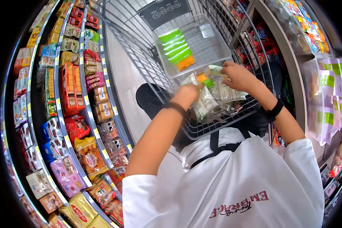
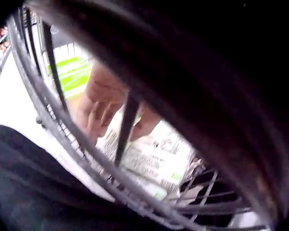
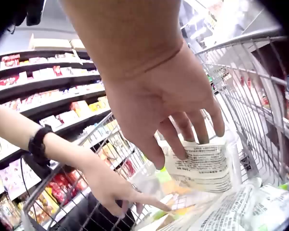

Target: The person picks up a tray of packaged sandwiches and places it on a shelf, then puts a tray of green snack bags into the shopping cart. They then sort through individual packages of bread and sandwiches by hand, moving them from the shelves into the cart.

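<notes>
In the head view, my left hand (image 1: 192, 92) is low in the cart, its fingertips at the loose packets. The left wrist view has that hand's fingers and thumb on either side of a pale packet (image 2: 108, 142) with a barcode. My right hand (image 1: 241, 78) holds another packet (image 3: 200, 166) by its top edge, the printed back showing in the right wrist view. Between the hands lies a green and orange packet (image 1: 204, 79). More white-and-clear packets (image 1: 205, 104) are heaped on the cart's wire floor.
A clear plastic bin (image 1: 220, 49) stands in the wire cart (image 1: 129, 38), with a row of green-topped packets (image 1: 174, 45) along one side. Snack shelves (image 1: 60, 95) curve along the left. Clear bins of pouches (image 1: 326, 83) hang at the right. Dark-trousered knees flank the cart.
</notes>
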